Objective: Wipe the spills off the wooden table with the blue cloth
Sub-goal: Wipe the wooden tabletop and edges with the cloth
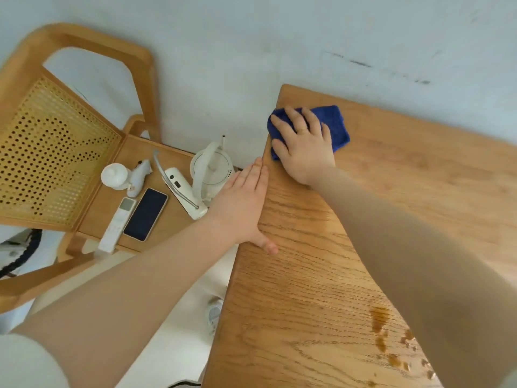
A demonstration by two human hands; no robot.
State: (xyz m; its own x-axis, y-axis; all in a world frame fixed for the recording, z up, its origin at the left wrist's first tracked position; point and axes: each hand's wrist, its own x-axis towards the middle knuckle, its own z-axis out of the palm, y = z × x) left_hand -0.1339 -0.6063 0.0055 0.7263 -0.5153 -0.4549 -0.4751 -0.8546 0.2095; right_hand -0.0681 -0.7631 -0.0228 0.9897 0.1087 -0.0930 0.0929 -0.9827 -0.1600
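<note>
A folded blue cloth [337,126] lies near the far left corner of the wooden table [307,275]. My right hand [303,147] presses flat on the cloth with fingers spread. My left hand [243,205] rests open against the table's left edge, fingers straight along the side and thumb on the tabletop. Brown spill drops [382,329] lie on the wood near the front, partly hidden by my right forearm.
A wooden chair [56,152] with a cane back stands left of the table. Its seat holds a white kettle [211,166], a phone [145,214], a remote [117,222] and other white items. A pale wall runs behind the table.
</note>
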